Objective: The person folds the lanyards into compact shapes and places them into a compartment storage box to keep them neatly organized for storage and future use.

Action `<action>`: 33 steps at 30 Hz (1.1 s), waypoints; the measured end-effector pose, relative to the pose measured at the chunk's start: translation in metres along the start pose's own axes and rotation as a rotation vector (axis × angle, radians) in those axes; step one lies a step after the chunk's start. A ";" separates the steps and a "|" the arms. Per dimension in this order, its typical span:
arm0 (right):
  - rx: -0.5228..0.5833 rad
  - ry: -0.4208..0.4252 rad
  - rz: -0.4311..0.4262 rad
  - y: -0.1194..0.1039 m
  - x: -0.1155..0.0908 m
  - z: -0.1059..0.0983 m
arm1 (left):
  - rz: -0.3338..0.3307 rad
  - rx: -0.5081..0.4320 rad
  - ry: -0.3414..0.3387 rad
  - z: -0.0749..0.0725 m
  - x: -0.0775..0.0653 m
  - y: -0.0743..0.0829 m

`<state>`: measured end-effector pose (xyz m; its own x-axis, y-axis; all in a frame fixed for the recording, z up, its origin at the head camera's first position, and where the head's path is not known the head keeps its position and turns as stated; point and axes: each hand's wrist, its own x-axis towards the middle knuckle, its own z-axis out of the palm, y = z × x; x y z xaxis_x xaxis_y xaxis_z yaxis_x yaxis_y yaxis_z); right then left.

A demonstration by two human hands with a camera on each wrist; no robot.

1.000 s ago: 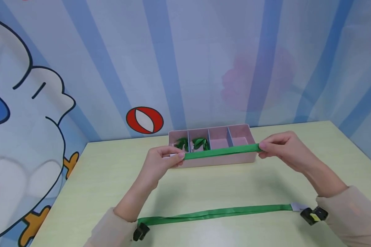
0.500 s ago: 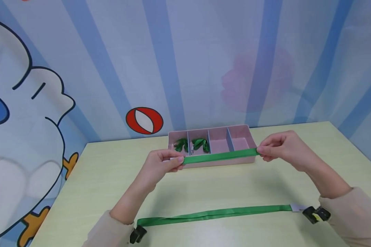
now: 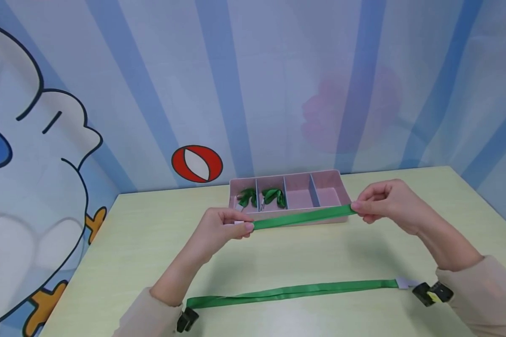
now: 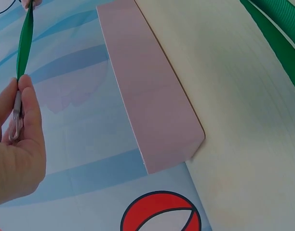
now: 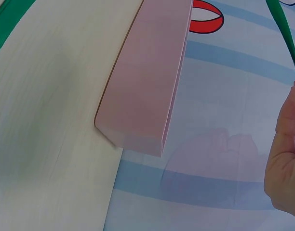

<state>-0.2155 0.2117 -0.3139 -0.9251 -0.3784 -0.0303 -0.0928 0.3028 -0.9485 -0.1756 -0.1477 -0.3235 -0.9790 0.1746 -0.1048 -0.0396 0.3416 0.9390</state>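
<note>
Stretched between both hands is a green lanyard (image 3: 303, 217), folded lengthwise and held above the table in front of the pink divided box (image 3: 295, 218). My left hand (image 3: 219, 231) pinches its left end between thumb and fingers; a metal clip (image 4: 16, 126) shows inside that hand in the left wrist view. The other end is pinched by my right hand (image 3: 385, 206), slightly higher. A second green lanyard (image 3: 291, 291) lies straight across the table nearer to me, its pale end piece at the right. Bundled green lanyards (image 3: 274, 197) sit in the box's two left compartments.
The box stands at the back of the pale table (image 3: 152, 234), close to the blue striped backdrop (image 3: 278, 93). Black wrist cameras (image 3: 432, 294) hang below the sleeves, near the ends of the lying lanyard.
My left hand has sunk a little, so the held lanyard now slopes down to the left. It hangs slightly lower before the box. The right hand has barely moved.
</note>
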 end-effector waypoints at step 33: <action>0.363 -0.292 0.035 0.020 0.015 -0.014 | -0.109 -0.129 0.087 0.011 0.014 0.000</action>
<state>-0.2363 0.2243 -0.3284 -0.7780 -0.6199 -0.1024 0.1199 0.0134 -0.9927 -0.1869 -0.1351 -0.3287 -0.9809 0.0605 -0.1849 -0.1663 0.2319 0.9584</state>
